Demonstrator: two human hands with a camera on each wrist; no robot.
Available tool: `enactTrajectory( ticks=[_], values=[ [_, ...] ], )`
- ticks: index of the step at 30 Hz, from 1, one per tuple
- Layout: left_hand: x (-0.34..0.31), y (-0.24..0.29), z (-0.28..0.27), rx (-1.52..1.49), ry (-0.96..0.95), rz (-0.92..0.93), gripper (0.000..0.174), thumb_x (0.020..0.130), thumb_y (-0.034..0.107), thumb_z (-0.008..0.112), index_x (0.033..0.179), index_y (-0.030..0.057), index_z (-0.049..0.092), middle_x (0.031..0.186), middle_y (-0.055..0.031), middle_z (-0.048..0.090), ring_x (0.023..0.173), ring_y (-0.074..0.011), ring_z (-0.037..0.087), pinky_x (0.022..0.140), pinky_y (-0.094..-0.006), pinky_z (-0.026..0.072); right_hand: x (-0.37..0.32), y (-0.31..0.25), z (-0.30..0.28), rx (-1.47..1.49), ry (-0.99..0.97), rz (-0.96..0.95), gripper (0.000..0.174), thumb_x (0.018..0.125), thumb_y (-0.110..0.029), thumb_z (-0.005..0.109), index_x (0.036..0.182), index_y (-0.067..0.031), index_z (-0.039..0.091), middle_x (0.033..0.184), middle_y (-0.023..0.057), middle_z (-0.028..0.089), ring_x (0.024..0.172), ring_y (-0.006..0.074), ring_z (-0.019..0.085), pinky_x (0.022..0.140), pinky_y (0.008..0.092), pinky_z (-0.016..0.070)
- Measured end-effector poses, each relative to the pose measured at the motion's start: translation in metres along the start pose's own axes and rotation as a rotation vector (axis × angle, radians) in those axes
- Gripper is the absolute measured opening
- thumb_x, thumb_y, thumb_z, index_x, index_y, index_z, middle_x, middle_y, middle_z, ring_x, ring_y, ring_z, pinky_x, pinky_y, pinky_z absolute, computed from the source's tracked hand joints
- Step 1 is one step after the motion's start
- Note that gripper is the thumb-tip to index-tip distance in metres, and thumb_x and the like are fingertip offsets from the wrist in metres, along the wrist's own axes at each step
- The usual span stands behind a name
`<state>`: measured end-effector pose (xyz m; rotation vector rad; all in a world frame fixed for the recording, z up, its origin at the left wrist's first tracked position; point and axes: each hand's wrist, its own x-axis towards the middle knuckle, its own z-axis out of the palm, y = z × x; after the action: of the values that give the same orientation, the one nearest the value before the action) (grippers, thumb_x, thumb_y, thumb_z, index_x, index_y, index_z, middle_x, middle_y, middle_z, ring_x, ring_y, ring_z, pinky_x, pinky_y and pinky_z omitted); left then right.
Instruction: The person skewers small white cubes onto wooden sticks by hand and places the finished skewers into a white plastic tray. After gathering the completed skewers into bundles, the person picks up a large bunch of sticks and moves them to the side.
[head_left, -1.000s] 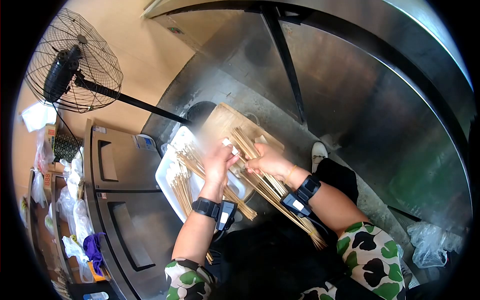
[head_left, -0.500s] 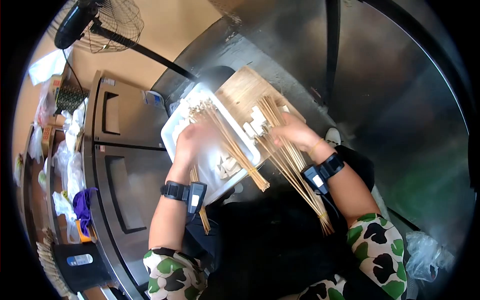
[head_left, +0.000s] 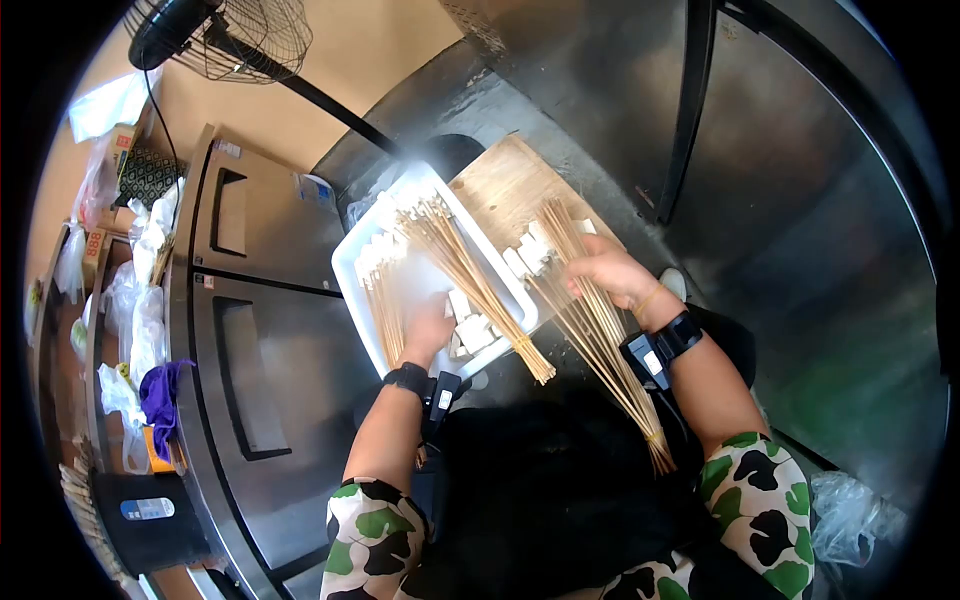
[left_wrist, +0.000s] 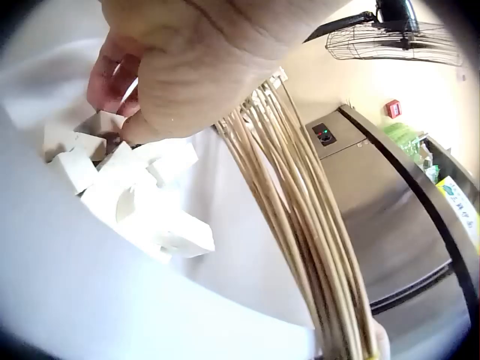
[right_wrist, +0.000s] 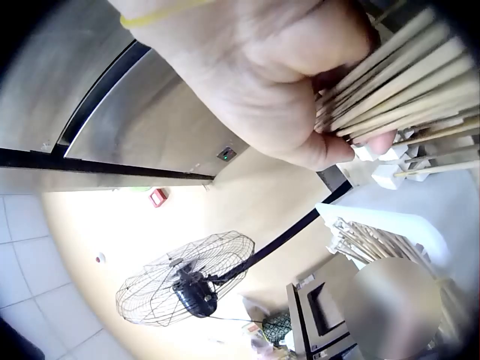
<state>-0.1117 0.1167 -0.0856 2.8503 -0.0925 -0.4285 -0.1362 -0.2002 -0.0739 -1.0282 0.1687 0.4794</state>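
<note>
My left hand reaches into the white tub, beside white blocks. In the left wrist view its fingertips touch the pile of blocks; whether they pinch one is hidden. My right hand grips a bundle of thin sticks over the wooden board, with white blocks by the sticks' upper part. The right wrist view shows thumb and fingers curled round the sticks. Two other bundles lie in the tub.
A standing fan rises behind the tub. Steel cabinets stand at the left, beside shelves with plastic bags. A steel panel is at the right, with a clear bag below it. A shoe shows near the board.
My left hand has gone from beside my right hand, across the tub's left part, down to the loose blocks. My right hand keeps its grip on the sticks. The head view has shifted.
</note>
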Motion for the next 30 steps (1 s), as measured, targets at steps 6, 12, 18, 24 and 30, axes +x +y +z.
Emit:
enactTrajectory(
  ticks=[6, 12, 18, 24, 30],
  values=[
    [-0.001, 0.000, 0.001, -0.003, 0.140, 0.100, 0.038, 0.067, 0.011, 0.063, 0.104, 0.0037, 0.061, 0.069, -0.0088, 0.061, 0.065, -0.0231, 0.061, 0.062, -0.0329, 0.0481, 0.002, 0.000, -0.005, -0.079, -0.028, 0.010, 0.030, 0.072, 0.007, 0.055, 0.101, 0.0040, 0.050, 0.078, 0.0098, 0.058, 0.059, 0.0152, 0.057, 0.053, 0.0270, 0.0491],
    [-0.009, 0.000, -0.031, -0.603, 0.112, -0.295, 0.040, 0.077, 0.008, 0.055, 0.116, 0.0030, 0.052, 0.085, -0.0057, 0.061, 0.070, -0.0136, 0.059, 0.059, -0.0250, 0.0489, -0.003, -0.004, 0.000, -0.048, 0.034, -0.020, 0.034, 0.071, 0.004, 0.064, 0.103, 0.0035, 0.051, 0.089, 0.0117, 0.060, 0.072, 0.0177, 0.061, 0.061, 0.0285, 0.0519],
    [-0.030, 0.056, -0.101, -1.568, -0.144, -0.188, 0.031, 0.084, 0.003, 0.050, 0.115, 0.0064, 0.051, 0.093, -0.0047, 0.058, 0.075, -0.0160, 0.057, 0.065, -0.0240, 0.0510, 0.000, -0.003, 0.004, -0.064, 0.022, -0.043, 0.028, 0.073, 0.003, 0.063, 0.098, 0.0017, 0.052, 0.078, 0.0071, 0.059, 0.059, 0.0118, 0.056, 0.051, 0.0246, 0.0469],
    [0.003, 0.120, -0.097, -1.720, -0.354, -0.027, 0.016, 0.084, 0.007, 0.057, 0.099, 0.0018, 0.054, 0.091, -0.0100, 0.062, 0.076, -0.0168, 0.060, 0.065, -0.0230, 0.0516, -0.004, -0.006, 0.005, 0.085, -0.086, -0.040, 0.024, 0.075, 0.002, 0.063, 0.095, 0.0012, 0.051, 0.073, 0.0065, 0.057, 0.055, 0.0090, 0.054, 0.045, 0.0195, 0.0433],
    [0.051, 0.145, -0.061, -1.624, -0.265, -0.110, 0.013, 0.086, 0.008, 0.056, 0.099, 0.0053, 0.053, 0.087, -0.0043, 0.060, 0.076, -0.0141, 0.060, 0.067, -0.0231, 0.0517, -0.009, -0.011, 0.004, 0.160, -0.067, -0.112, 0.015, 0.077, -0.001, 0.064, 0.086, -0.0030, 0.053, 0.069, 0.0014, 0.056, 0.049, 0.0041, 0.047, 0.043, 0.0163, 0.0381]
  ],
)
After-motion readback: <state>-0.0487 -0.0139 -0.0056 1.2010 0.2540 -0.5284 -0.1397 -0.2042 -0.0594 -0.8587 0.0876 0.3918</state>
